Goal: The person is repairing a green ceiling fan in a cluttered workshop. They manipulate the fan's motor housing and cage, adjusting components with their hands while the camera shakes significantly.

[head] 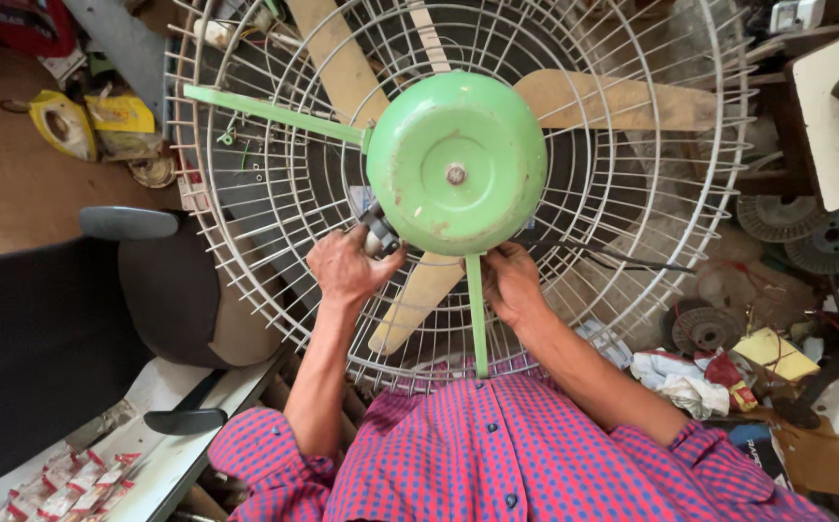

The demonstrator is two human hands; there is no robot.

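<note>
Large fan (458, 193) filling the upper middle of the frame, seen from behind: round green motor housing (455, 162) at the centre, with green struts (274, 113) running out to a white wire cage (632, 193), tan blades (622, 101) showing through the wires. Left hand (345, 268) pressed against the lower left edge of the housing, fingers curled around a small dark part (378, 235) there; grip narrow and closed on that part. Right hand (509, 280) at the lower right edge of the housing, just beside the downward strut, fingers tucked under the rim; grip closed, but impossible to tell on what exactly. Red and blue checked shirt (497, 454) along the bottom of the frame. Dark chair (43, 338) at the left. Yellow bags (91, 121) on the floor at the upper left. Round wire-wound discs (825, 232) and crumpled rags (680, 382) at the right.
</note>
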